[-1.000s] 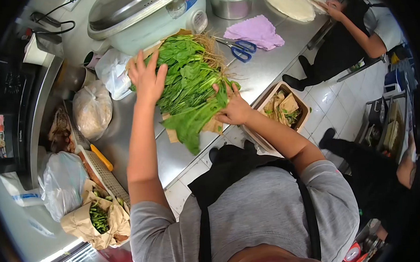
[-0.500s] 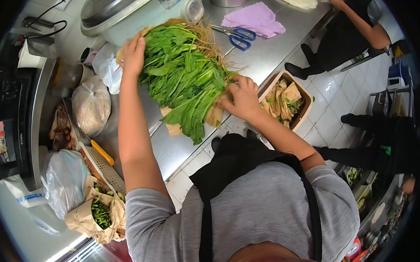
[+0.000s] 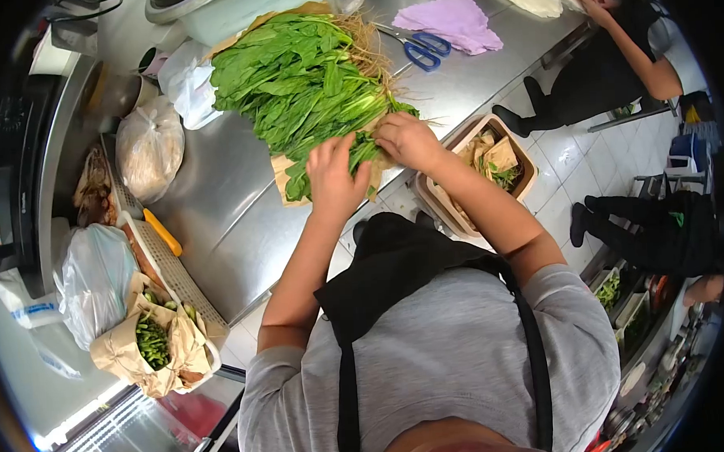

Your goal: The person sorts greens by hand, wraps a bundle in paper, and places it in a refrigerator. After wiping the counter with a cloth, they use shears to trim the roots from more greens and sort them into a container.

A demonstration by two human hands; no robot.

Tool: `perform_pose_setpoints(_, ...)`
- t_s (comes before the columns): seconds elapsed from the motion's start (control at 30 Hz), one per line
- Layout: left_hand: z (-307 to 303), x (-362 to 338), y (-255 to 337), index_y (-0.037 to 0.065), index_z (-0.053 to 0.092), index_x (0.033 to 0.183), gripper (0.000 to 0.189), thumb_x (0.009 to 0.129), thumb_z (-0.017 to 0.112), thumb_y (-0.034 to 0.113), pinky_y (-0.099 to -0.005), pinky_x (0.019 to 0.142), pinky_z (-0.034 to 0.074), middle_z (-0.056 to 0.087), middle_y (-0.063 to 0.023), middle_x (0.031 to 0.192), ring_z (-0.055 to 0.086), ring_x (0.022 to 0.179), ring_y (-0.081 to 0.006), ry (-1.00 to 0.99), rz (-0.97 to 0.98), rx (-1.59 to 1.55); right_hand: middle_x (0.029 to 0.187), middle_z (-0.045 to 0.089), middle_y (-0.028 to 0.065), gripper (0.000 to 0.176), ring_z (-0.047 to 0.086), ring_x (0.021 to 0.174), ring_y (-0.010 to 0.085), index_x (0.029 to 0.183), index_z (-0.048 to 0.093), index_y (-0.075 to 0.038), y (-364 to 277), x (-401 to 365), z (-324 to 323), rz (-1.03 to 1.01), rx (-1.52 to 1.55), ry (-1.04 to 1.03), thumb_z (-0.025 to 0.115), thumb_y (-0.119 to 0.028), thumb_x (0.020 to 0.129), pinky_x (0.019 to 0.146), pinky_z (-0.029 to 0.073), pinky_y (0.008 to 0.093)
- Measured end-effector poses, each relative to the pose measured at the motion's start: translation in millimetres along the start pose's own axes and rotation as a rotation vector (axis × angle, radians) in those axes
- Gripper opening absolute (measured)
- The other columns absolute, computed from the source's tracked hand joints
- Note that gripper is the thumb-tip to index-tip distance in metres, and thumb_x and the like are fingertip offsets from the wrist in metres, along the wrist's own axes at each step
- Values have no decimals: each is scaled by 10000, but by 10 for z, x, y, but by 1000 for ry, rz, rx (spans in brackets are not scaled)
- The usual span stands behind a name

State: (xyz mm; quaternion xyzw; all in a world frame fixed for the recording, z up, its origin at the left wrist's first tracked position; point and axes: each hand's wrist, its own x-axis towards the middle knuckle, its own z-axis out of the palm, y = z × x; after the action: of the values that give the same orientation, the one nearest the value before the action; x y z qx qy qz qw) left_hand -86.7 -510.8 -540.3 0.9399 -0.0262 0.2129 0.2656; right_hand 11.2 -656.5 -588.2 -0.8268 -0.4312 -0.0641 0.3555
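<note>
A large heap of leafy greens, which look like spinach (image 3: pixel 291 75), lies on brown paper (image 3: pixel 282 166) on the steel counter. Its thin pale roots (image 3: pixel 368 44) point toward the back right. My left hand (image 3: pixel 334 177) rests on the near leaves, fingers stretched and thumb apart. Close beside it, my right hand (image 3: pixel 408 141) has its fingers curled around some spinach stems at the near right edge of the heap; the fingertips are partly hidden. Blue-handled scissors (image 3: pixel 424 52) lie behind the roots.
A lilac cloth (image 3: pixel 450 24) lies behind the scissors. Below the counter's edge stands a bin (image 3: pixel 529 174) with paper and plant scraps. To the left are a tied plastic bag (image 3: pixel 150 150), a yellow-handled tool (image 3: pixel 162 232) and a basket (image 3: pixel 183 282). Other people stand at the right.
My left hand has come from the heap's far left edge to its near side, next to my right hand. My right hand has shifted slightly up in the view, its fingers now among the stems.
</note>
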Motion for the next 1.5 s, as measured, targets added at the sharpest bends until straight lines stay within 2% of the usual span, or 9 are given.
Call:
perform_pose_setpoints(0.33, 347, 44, -215, 106, 572, 1006, 309, 716, 584, 214, -378, 785, 315, 552, -74, 920, 472, 910, -245, -183, -162, 259, 625, 441, 22, 88, 502, 635, 186, 848, 406, -82, 311, 107, -57, 1019, 1515, 653, 352, -135, 891, 647, 440, 302)
perform_pose_setpoints(0.47, 251, 168, -112, 101, 584, 907, 240, 693, 596, 208, -378, 778, 308, 561, -74, 887, 481, 898, -245, -298, -206, 317, 605, 366, -1, 159, 387, 519, 115, 862, 406, -108, 530, -3, -256, 961, 1585, 638, 323, -241, 894, 495, 349, 250)
perform_pose_setpoints(0.6, 114, 290, -17, 101, 572, 839, 197, 666, 601, 191, -382, 746, 326, 574, -79, 840, 509, 841, -264, -237, -201, 253, 653, 415, 1, 254, 414, 556, 109, 919, 448, -109, 427, -105, -637, 872, 1173, 228, 452, -349, 834, 510, 360, 249)
perform_pose_setpoints(0.7, 89, 364, -16, 94, 560, 822, 192, 650, 596, 172, -380, 744, 321, 566, -83, 815, 509, 814, -268, -186, -189, 194, 936, 554, 128, 431, 535, 865, 240, 1079, 476, -60, 408, -127, -287, 586, 645, 102, 582, -315, 747, 741, 429, 333)
perform_pose_setpoints(0.83, 54, 423, 5, 72, 536, 883, 273, 642, 610, 175, -406, 727, 351, 563, -106, 835, 515, 827, -288, -243, -197, 160, 848, 585, 186, 346, 574, 791, 270, 992, 542, -22, 210, 130, -362, 610, 331, -122, 598, -223, 717, 690, 439, 341)
perform_pose_setpoints(1.07, 23, 541, 53, 36, 509, 1013, 449, 645, 669, 236, -373, 720, 430, 579, -179, 880, 550, 837, -331, -229, -164, 141, 739, 596, 94, 225, 547, 647, 169, 896, 569, -22, 214, 313, -176, 390, 802, 44, 560, -208, 770, 618, 441, 299)
perform_pose_setpoints(1.17, -183, 625, 3, 25, 513, 994, 388, 677, 646, 206, -354, 692, 441, 588, -162, 837, 570, 780, -288, -281, -302, -56, 722, 546, 15, 120, 444, 548, 80, 910, 548, -60, -47, 335, -637, 657, 1148, 183, 515, -135, 822, 521, 382, 221)
perform_pose_setpoints(1.27, -454, 765, -136, 32, 524, 956, 243, 733, 585, 106, -275, 683, 431, 584, -64, 825, 544, 741, -147, -304, -434, -438, 647, 484, -13, 142, 420, 540, 68, 859, 516, -65, 139, 85, -1040, 607, 1084, 367, 508, -205, 831, 500, 361, 211)
perform_pose_setpoints(1.5, -681, 1089, -23, 14, 486, 1047, 359, 694, 539, 42, -366, 789, 438, 560, -144, 949, 537, 841, -234, -367, -366, -1566, 547, 444, -22, 107, 407, 503, 61, 810, 535, -31, 912, -1356, -1431, 747, 504, 645, 481, -120, 782, 480, 333, 213)
